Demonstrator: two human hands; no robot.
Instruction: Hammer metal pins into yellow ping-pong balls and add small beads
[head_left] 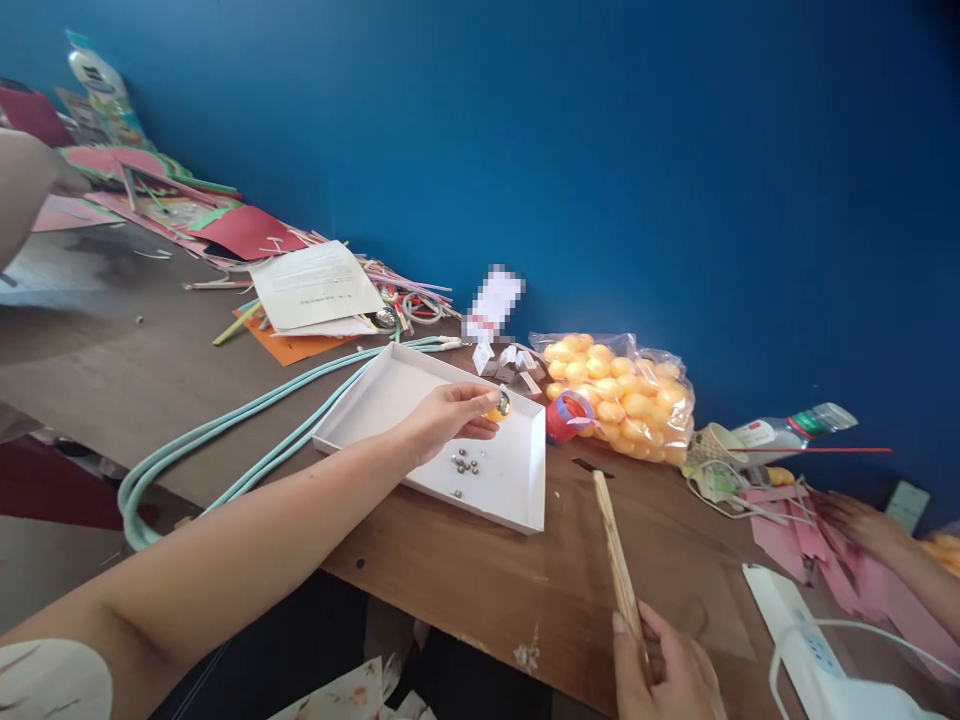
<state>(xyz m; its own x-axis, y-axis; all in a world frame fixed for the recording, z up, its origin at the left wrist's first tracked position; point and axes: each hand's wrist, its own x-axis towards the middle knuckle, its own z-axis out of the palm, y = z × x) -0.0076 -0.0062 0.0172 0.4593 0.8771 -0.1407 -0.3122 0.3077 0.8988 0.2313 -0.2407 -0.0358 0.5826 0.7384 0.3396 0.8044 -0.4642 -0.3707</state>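
My left hand (454, 412) reaches over a shallow white box lid (420, 372) and pinches a small, shiny, rounded piece (502, 405), yellow and silver. Its exact kind is not clear. Several small metal balls (465, 463) lie on the floor of the lid, below that hand. Nearer to me, my right hand (664, 665) is closed round a pair of wooden chopsticks (619, 550) that lie close together and point up and away over the brown table.
Behind the lid are a clear bag of orange-yellow balls (622, 395) and a red tape roll (568, 415). Pale green cords (247, 415) loop at left. A white power strip (802, 630) lies right. Other people's hands (862, 525) work at both sides.
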